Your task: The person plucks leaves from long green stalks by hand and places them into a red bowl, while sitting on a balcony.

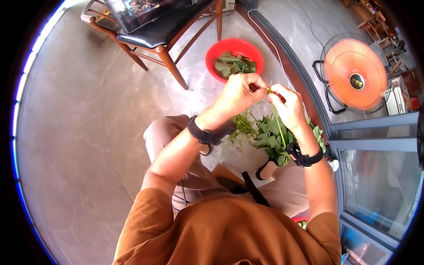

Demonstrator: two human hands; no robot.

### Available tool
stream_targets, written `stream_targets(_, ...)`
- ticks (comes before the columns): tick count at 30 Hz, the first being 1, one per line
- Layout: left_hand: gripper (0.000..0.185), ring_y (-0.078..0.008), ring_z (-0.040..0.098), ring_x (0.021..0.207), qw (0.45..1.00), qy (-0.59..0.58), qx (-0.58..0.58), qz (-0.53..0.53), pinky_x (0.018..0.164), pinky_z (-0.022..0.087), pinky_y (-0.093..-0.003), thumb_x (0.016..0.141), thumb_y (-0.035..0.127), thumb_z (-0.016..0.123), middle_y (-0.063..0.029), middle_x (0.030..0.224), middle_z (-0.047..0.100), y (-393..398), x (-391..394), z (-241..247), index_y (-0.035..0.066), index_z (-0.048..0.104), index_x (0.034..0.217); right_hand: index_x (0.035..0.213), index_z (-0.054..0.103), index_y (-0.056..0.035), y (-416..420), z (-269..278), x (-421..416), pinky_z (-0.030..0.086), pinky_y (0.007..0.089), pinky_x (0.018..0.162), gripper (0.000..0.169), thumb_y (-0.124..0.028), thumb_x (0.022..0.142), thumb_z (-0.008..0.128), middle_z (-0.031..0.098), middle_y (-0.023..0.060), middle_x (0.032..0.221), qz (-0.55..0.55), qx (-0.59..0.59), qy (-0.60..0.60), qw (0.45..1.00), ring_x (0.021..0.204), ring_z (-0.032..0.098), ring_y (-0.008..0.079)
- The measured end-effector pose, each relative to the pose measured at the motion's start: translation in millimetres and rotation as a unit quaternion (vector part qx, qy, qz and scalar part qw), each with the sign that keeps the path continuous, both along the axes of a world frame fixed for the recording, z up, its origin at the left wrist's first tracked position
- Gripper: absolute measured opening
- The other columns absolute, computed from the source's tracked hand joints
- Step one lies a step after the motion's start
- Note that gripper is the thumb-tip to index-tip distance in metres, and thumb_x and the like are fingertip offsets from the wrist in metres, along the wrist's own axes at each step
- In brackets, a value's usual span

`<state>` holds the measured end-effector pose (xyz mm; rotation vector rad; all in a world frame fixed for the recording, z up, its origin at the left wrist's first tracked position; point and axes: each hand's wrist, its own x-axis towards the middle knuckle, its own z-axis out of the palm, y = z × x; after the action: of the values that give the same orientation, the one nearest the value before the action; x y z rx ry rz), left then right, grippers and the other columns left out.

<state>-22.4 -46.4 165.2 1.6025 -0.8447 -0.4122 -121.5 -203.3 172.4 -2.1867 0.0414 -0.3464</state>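
Observation:
My left hand and my right hand meet fingertip to fingertip, pinching the upper end of a thin green leaf stalk between them. The stalk hangs down past my right palm. Beyond my left hand stands a red plastic basin with green leaves in it. On the floor below my hands lies a loose heap of thin green peelings. To its right is a pile of leafy greens, partly hidden by my right hand and wrist. A black strap is around each wrist.
A wooden chair with a black seat holds a tablet at the upper left. A round orange-lit fan heater stands at the right, past a floor track and a white cable. Glass door panels are at the lower right.

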Motion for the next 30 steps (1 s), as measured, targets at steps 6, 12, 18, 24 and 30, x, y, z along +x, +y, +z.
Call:
stream_targets(6, 0.002, -0.0012, 0.055, 0.069, 0.997, 0.065, 0.003, -0.029, 0.062, 0.045, -0.0200, 0.084, 0.006, 0.066, 0.0036, 0.075, 0.064, 1, 5, -8, 0.004, 0.065, 0.083, 0.089, 0.058, -0.0003, 1, -7, 3, 0.043, 0.0330, 0.054, 0.008, -0.005, 0.084, 0.063, 0.058, 0.0136, 0.068, 0.007, -0.036, -0.035, 0.999, 0.056, 0.055, 0.0215)
stream_targets(12, 0.007, -0.0036, 0.054, 0.064, 0.994, 0.100, -0.049, -0.014, 0.057, 0.045, -0.0228, 0.078, 0.002, 0.066, 0.0003, 0.067, 0.061, -6, 3, -17, 0.002, 0.060, 0.073, 0.089, 0.058, -0.0001, 1, -11, 3, 0.043, 0.0353, 0.054, 0.010, -0.003, 0.082, 0.064, 0.058, 0.0156, 0.069, 0.012, -0.049, -0.059, 0.997, 0.057, 0.056, 0.0280)
stream_targets(18, 0.006, -0.0001, 0.051, 0.071, 0.993, 0.110, -0.032, -0.029, 0.062, 0.043, -0.0187, 0.082, 0.002, 0.062, 0.0052, 0.072, 0.058, -8, 6, -22, 0.005, 0.058, 0.080, 0.092, 0.059, -0.0003, 0, -9, 3, 0.044, 0.0354, 0.054, 0.012, -0.004, 0.081, 0.065, 0.059, 0.0165, 0.072, 0.004, -0.049, -0.060, 0.997, 0.058, 0.057, 0.0290)
stream_targets(24, 0.005, -0.0023, 0.053, 0.067, 0.969, 0.212, -0.108, -0.071, 0.062, 0.044, -0.0193, 0.083, 0.004, 0.063, 0.0041, 0.074, 0.060, -7, 9, -29, 0.007, 0.059, 0.081, 0.094, 0.060, -0.0008, 3, -7, 3, 0.046, 0.0325, 0.056, 0.014, -0.002, 0.081, 0.065, 0.063, 0.0145, 0.075, -0.014, -0.055, -0.054, 0.997, 0.060, 0.061, 0.0237)
stream_targets(30, 0.005, -0.0031, 0.056, 0.066, 0.940, 0.314, -0.114, -0.068, 0.064, 0.047, -0.0190, 0.084, 0.007, 0.064, 0.0032, 0.076, 0.062, -6, 5, -18, 0.010, 0.061, 0.082, 0.096, 0.060, -0.0017, 6, -10, 2, 0.049, 0.0276, 0.058, 0.016, -0.001, 0.081, 0.065, 0.067, 0.0100, 0.078, -0.040, -0.006, -0.041, 0.998, 0.064, 0.064, 0.0148)
